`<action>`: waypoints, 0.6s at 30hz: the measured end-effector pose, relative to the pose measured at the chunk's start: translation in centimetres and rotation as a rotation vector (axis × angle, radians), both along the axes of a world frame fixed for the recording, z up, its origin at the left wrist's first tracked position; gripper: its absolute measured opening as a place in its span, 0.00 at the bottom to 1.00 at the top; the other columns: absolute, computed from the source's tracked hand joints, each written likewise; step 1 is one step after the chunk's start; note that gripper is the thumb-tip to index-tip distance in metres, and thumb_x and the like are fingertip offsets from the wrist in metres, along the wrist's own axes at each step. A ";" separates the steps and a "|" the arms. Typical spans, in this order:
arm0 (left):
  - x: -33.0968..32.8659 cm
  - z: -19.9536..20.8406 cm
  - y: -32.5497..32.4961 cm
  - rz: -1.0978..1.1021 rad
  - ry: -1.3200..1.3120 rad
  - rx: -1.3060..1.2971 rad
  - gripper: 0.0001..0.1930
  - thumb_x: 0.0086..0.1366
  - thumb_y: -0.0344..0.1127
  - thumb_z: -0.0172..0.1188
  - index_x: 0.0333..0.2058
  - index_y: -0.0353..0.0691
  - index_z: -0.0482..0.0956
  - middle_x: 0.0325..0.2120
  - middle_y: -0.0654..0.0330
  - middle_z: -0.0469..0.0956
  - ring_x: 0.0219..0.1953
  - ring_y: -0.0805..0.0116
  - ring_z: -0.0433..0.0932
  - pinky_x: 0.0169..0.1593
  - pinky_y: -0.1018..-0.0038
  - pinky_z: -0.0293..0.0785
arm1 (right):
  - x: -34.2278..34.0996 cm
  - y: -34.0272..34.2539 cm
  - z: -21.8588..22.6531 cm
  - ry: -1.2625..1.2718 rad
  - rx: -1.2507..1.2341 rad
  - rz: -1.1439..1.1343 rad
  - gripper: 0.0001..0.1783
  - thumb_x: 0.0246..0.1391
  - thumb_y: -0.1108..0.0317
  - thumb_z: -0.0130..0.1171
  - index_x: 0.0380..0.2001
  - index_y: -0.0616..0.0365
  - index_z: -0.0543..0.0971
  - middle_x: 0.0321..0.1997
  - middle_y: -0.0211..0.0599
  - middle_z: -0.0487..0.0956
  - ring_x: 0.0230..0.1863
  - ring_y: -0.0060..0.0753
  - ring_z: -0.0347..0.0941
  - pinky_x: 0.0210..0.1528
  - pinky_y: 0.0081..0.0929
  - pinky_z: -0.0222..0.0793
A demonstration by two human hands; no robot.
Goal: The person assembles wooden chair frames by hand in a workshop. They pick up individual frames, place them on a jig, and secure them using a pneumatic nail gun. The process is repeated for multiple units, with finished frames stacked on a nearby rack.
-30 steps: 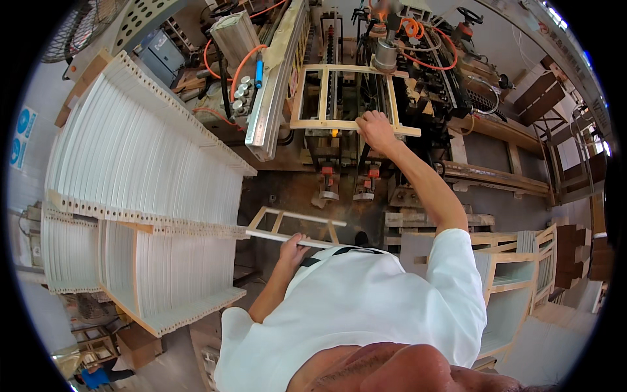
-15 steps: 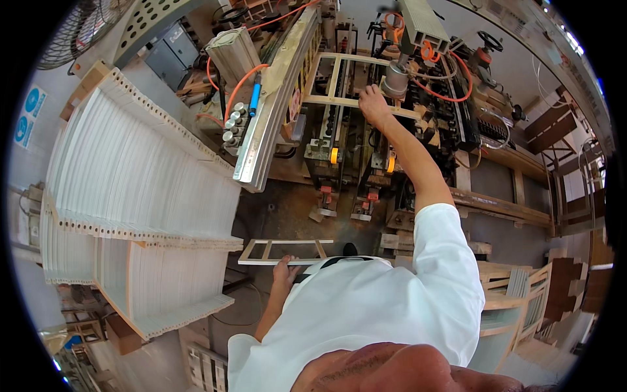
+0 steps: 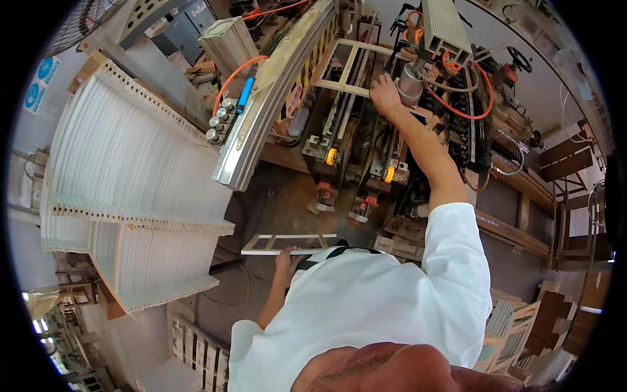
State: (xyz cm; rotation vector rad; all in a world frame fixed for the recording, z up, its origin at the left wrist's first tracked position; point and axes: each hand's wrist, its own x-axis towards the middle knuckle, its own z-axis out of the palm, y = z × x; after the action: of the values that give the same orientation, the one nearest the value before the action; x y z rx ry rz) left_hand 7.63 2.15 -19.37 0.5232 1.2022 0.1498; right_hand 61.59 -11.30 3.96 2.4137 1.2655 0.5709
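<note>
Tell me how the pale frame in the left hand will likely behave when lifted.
The pale frame is probably stiff, since straight rails are joined by crossbars. It is likely light for its size, being mostly open and gripped by the left hand alone. It seems unlikely to roll, given its long, straight edges.

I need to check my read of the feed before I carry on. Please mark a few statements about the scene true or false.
1. The left hand holds a white-edged frame. True.
2. The right hand hangs beside the person's hip. False: it reaches ahead to the near rail of a wooden frame.
3. A grey cylinder stands just right of the right hand. True.
4. The blue tube lies right of the grey cylinder. False: it is to the left.
5. Large white stacks stand on the person's left. True.
</note>
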 end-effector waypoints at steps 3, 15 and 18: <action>0.8 0.0 -0.8 -0.004 -0.012 0.021 0.07 0.63 0.32 0.53 0.37 0.36 0.72 0.34 0.56 0.75 0.45 0.56 0.76 0.51 0.53 0.72 | -0.5 0.1 0.9 0.029 -0.014 -0.027 0.08 0.45 0.68 0.58 0.28 0.54 0.84 0.37 0.38 0.76 0.49 0.44 0.66 0.62 0.43 0.51; 1.5 0.4 -2.2 0.046 -0.010 0.073 0.09 0.61 0.31 0.56 0.40 0.34 0.73 0.35 0.56 0.76 0.41 0.58 0.77 0.50 0.51 0.72 | -0.3 0.6 1.1 0.054 0.043 -0.039 0.04 0.43 0.71 0.60 0.25 0.55 0.83 0.37 0.40 0.76 0.47 0.44 0.65 0.56 0.41 0.54; 1.9 1.2 -2.4 0.035 -0.021 0.097 0.09 0.61 0.31 0.57 0.39 0.34 0.73 0.35 0.56 0.77 0.41 0.57 0.77 0.49 0.52 0.72 | 0.1 0.4 0.7 0.053 0.049 -0.045 0.05 0.43 0.71 0.60 0.26 0.55 0.83 0.37 0.41 0.76 0.47 0.45 0.65 0.57 0.42 0.54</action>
State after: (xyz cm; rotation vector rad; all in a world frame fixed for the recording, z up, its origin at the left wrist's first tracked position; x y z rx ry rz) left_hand 9.51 -0.24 -18.15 0.5846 1.1882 0.2440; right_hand 61.73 -10.89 4.63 2.5064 1.2286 0.5341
